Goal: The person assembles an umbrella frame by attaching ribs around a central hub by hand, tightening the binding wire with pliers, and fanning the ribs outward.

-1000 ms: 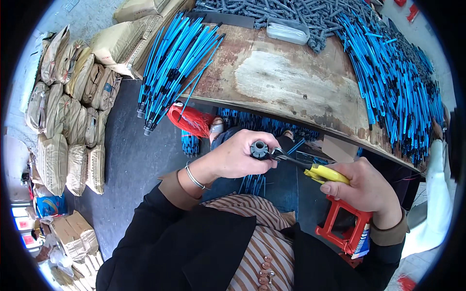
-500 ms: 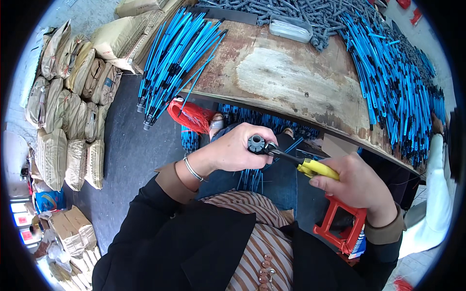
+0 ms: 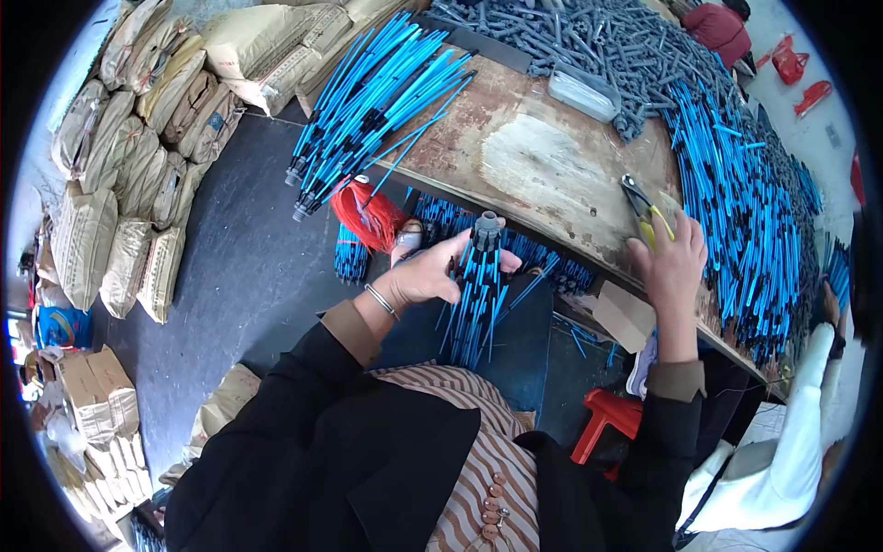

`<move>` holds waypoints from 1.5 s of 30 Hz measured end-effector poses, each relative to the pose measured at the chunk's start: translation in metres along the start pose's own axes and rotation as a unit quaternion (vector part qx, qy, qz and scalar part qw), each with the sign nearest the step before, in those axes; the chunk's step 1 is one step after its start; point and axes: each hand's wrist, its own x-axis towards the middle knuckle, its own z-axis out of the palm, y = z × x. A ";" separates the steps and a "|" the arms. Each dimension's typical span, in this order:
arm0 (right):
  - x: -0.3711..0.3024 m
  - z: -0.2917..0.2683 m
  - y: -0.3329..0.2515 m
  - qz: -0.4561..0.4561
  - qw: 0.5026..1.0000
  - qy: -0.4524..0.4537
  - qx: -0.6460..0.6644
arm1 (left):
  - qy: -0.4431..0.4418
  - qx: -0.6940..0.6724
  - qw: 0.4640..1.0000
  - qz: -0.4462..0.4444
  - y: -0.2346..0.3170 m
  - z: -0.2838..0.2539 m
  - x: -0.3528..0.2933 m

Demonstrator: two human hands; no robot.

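My left hand [image 3: 428, 274] is curled round a bundle of thin blue rods [image 3: 476, 296] with black joints, held upright in front of my lap. A grey ribbed end piece [image 3: 487, 223] tops the bundle, and some of my fingers are hidden behind it. Over the front edge of the wooden table, my right hand [image 3: 673, 262] has its fingers stretched out and apart. Yellow-handled pliers [image 3: 636, 198] lie on the table by its fingertips, their dark jaws pointing away from me.
More blue rods lie at the table's left [image 3: 382, 101] and right [image 3: 736, 202]. Grey plastic parts [image 3: 589, 41] are heaped at the back beside a clear box [image 3: 585, 92]. A red stool [image 3: 612, 419] stands below. A co-worker's white sleeve [image 3: 796, 432] is at the right; sacks [image 3: 129, 156] are stacked left.
The pliers have gone from my right hand onto the table, and that hand has opened and moved forward. The bundle in my left hand now stands more upright. My view has shifted.
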 end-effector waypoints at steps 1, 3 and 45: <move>-0.007 0.001 -0.009 -0.098 0.989 0.113 -0.008 | 0.006 0.002 1.000 0.008 0.000 -0.002 -0.002; -0.027 0.004 -0.049 -0.042 0.961 0.032 0.273 | 0.079 0.115 0.989 -0.047 -0.007 0.000 -0.005; -0.010 0.074 0.059 0.002 0.977 0.001 0.214 | 0.160 0.201 0.964 0.073 0.047 0.052 -0.047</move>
